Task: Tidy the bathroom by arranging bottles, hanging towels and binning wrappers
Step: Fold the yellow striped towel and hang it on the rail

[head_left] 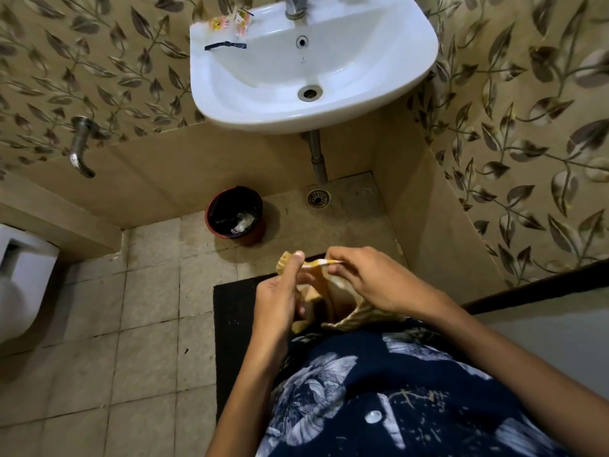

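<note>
A yellow-and-white striped cloth towel is held in front of the person's waist, above a black floor mat, its top edge pinched by the left hand and the right hand. Crumpled orange-and-clear plastic wrappers lie on the rim of the white ceramic washbasin. A round red bin lined with black plastic is seen on the tiled floor beneath, with white litter inside.

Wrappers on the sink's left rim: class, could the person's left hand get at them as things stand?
Probably not yet: the left hand and right hand both grip the yellow towel. Nothing blocks the wrappers.
</note>
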`<state>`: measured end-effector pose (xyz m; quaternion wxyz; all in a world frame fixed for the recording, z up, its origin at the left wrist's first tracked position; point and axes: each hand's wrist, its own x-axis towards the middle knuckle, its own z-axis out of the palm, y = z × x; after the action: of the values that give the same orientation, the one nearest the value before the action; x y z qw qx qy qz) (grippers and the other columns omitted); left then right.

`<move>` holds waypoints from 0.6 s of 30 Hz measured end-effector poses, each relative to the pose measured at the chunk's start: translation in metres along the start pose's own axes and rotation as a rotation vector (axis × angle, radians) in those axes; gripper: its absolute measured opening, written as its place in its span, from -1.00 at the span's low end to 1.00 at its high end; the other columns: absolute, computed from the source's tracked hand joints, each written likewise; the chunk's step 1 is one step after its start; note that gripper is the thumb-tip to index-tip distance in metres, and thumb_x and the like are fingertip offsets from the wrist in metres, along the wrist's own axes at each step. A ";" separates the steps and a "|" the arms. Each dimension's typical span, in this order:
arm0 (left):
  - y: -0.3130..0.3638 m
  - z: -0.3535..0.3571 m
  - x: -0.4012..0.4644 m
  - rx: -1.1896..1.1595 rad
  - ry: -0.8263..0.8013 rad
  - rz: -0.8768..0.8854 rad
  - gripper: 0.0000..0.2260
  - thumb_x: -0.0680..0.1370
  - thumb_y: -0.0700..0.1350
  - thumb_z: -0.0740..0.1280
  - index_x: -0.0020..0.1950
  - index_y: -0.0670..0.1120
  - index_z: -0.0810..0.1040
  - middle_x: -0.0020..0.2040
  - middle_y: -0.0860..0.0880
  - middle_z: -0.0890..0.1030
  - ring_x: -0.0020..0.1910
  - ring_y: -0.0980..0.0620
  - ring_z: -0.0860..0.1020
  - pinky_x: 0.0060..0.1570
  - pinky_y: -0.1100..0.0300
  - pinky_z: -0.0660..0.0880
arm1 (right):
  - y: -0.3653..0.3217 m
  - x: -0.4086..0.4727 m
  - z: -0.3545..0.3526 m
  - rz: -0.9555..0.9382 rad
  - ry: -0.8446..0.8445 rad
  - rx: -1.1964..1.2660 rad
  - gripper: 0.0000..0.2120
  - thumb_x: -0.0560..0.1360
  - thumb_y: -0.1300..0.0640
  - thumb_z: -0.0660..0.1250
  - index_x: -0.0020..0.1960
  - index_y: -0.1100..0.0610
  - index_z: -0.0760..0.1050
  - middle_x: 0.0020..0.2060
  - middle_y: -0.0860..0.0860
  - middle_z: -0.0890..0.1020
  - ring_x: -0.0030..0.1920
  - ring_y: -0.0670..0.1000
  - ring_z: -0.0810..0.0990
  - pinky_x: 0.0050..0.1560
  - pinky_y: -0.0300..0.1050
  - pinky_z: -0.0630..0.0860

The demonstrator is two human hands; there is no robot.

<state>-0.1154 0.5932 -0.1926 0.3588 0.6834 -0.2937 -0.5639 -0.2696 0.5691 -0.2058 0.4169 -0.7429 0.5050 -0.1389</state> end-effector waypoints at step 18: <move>0.002 -0.007 0.005 -0.303 0.192 0.279 -0.62 0.58 -0.10 0.23 -0.44 -0.07 0.50 -0.58 0.05 0.39 -0.63 0.16 0.30 -0.61 0.31 0.24 | 0.015 -0.001 -0.004 0.270 0.184 -0.045 -0.79 0.55 0.24 0.22 -0.20 -0.02 0.38 -0.33 -0.15 0.46 -0.16 -0.03 0.49 -0.19 -0.15 0.32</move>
<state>-0.1081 0.5892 -0.1926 0.5582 0.6251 -0.2620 -0.4786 -0.2821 0.5664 -0.2140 0.3668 -0.6618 0.6392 -0.1377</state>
